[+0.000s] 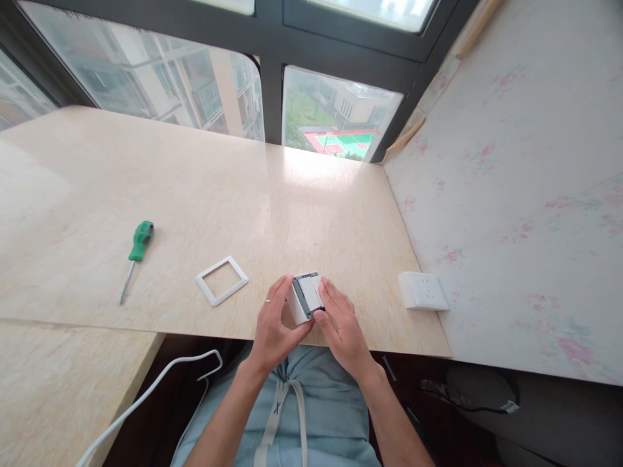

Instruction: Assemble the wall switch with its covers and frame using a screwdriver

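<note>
Between my two hands is a wall switch [308, 293] with white rockers and a grey frame, seated on a white mounting box [295, 307]. My left hand [273, 324] grips the box's left side, its fingers at the far corner and its thumb at the near one. Against the right side of the switch, my right hand [343, 324] closes with fingers and thumb on its edge. To the left, a white rectangular cover frame [213, 298] lies flat on the stone sill [272, 220]. Farther left lies a screwdriver [141, 241] with a green handle, its shaft angled towards me.
At the right, a white socket [426, 291] sits against the flowered wall [511, 194]. A white cable [150, 383] loops past the sill's front edge at lower left. Dark-framed windows [272, 78] bound the far side. A dark bag-like item [479, 389] lies below right.
</note>
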